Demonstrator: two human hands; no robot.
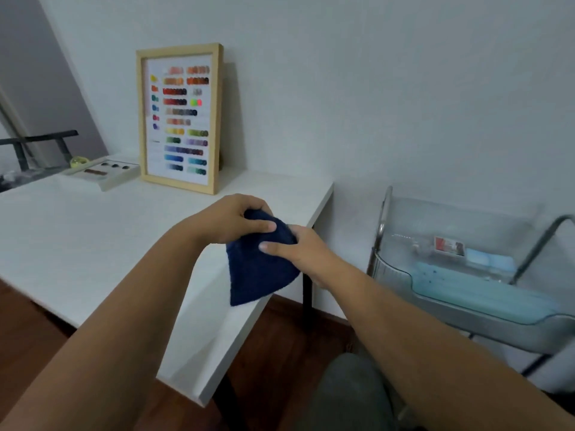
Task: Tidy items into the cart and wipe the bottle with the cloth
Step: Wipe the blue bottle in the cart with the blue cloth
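A dark blue cloth (pixel 258 269) hangs above the right end of the white table (pixel 93 244). My left hand (pixel 230 219) pinches its upper edge from the left, and my right hand (pixel 298 250) grips it from the right, thumb on the fabric. Whether anything is wrapped inside the cloth I cannot tell; no bottle shows in my hands. To the right stands the cart (pixel 392 272), a clear tray on a metal frame. In it lie a light blue item (pixel 473 290) and a clear bottle with a red label (pixel 448 245) on its side.
A wood-framed colour chart (pixel 180 119) leans against the wall at the back of the table. Left of it sit a white paint tray (pixel 105 172) and a yellow tape roll (pixel 79 160). A dark chair back (pixel 37 144) stands far left. My knee (pixel 348 393) is below.
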